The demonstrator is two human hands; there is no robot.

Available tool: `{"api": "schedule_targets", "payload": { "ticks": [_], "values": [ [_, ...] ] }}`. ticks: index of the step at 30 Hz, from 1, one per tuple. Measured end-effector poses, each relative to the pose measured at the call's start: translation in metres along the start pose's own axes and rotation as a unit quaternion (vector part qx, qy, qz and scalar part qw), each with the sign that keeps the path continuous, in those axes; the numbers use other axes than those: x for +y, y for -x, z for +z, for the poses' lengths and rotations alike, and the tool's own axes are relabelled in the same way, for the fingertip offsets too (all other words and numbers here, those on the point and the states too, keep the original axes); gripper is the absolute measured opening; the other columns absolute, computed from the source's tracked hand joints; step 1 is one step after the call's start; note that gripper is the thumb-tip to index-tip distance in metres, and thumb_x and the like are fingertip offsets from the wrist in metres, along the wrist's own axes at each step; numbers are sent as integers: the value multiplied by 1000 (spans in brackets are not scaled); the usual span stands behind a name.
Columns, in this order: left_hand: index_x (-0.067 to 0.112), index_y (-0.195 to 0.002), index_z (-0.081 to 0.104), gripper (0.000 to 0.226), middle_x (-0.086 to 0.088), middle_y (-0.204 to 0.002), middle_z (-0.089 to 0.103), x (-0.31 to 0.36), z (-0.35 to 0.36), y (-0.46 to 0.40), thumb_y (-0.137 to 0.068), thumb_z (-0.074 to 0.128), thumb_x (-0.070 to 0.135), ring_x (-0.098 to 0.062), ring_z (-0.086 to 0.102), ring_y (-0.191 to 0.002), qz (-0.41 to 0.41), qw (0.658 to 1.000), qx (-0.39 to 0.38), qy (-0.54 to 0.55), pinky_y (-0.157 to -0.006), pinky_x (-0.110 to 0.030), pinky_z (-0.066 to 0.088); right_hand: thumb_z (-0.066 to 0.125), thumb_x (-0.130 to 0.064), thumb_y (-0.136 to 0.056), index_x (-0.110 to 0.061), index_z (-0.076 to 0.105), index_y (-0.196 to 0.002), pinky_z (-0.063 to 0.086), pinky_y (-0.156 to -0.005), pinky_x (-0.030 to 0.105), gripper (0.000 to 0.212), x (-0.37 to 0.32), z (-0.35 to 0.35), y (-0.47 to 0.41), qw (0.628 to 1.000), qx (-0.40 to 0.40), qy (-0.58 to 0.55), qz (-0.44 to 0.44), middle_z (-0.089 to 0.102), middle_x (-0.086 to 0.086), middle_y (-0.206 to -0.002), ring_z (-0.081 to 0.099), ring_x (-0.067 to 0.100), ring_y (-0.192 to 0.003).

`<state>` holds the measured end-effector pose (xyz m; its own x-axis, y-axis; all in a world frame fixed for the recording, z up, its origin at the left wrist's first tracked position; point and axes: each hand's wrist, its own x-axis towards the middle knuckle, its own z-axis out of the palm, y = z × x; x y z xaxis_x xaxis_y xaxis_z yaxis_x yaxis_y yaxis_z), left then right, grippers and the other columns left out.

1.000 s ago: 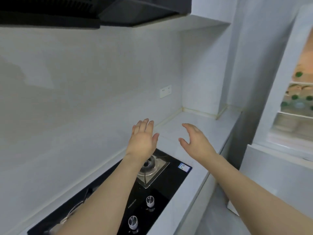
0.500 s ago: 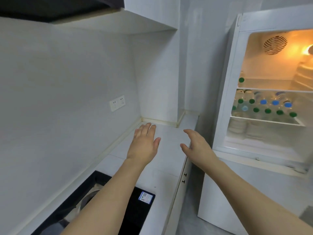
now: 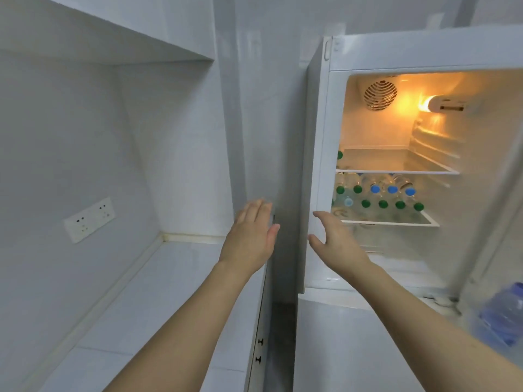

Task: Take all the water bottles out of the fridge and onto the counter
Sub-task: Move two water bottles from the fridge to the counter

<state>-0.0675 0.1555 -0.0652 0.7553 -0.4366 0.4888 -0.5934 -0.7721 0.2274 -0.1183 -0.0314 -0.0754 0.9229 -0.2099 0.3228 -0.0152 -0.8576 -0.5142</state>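
The white fridge (image 3: 319, 142) stands open at the right, lit inside. Several water bottles (image 3: 379, 195) with green and blue caps lie stacked on its middle shelf, caps facing out. One green-capped bottle (image 3: 339, 155) sits at the left end of the upper shelf. The white counter (image 3: 158, 292) runs along the left. My left hand (image 3: 250, 239) hovers open above the counter's right edge. My right hand (image 3: 335, 240) is open in front of the fridge's left frame, short of the bottles. Both hands hold nothing.
A wall socket (image 3: 90, 219) is on the left wall above the counter. A dark gap (image 3: 283, 278) separates counter and fridge. A large blue water jug (image 3: 502, 315) shows blurred at the lower right. A wall cabinet (image 3: 113, 32) hangs overhead.
The view has swung right, from the stove to the open fridge. Both hands have travelled right along the counter, and the right hand now reaches the fridge frame.
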Motion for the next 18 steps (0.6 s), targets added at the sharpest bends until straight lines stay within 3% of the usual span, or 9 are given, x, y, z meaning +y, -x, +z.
{"api": "schedule_targets", "payload": {
  "ticks": [8, 13, 18],
  "values": [
    [14, -150, 28, 50, -2, -158, 23, 77, 57, -111, -104, 37, 32, -22, 16, -147, 125, 992, 19, 19, -116, -38, 27, 58, -20, -93, -11, 41, -142, 35, -105, 31, 53, 92, -50, -75, 996, 72, -8, 55, 47, 7, -144, 44, 22, -131],
    [2, -128, 54, 45, -18, -133, 53, 115, 103, -186, -84, 60, 9, -37, 48, -124, 236, 965, 98, -53, -107, -44, 41, 58, -19, -93, -11, 39, -144, 34, -107, 34, 55, 147, -80, -130, 992, 101, -18, 67, 45, 8, -145, 42, 23, -133],
    [3, -122, 56, 53, -18, -128, 55, 148, 137, -270, -71, 68, 6, -38, 53, -117, 214, 967, 89, -104, -98, -43, 45, 56, -26, -95, -16, 36, -146, 32, -108, 34, 56, 198, -105, -187, 989, 123, -17, 81, 38, 3, -150, 39, 20, -135]
  ]
}}
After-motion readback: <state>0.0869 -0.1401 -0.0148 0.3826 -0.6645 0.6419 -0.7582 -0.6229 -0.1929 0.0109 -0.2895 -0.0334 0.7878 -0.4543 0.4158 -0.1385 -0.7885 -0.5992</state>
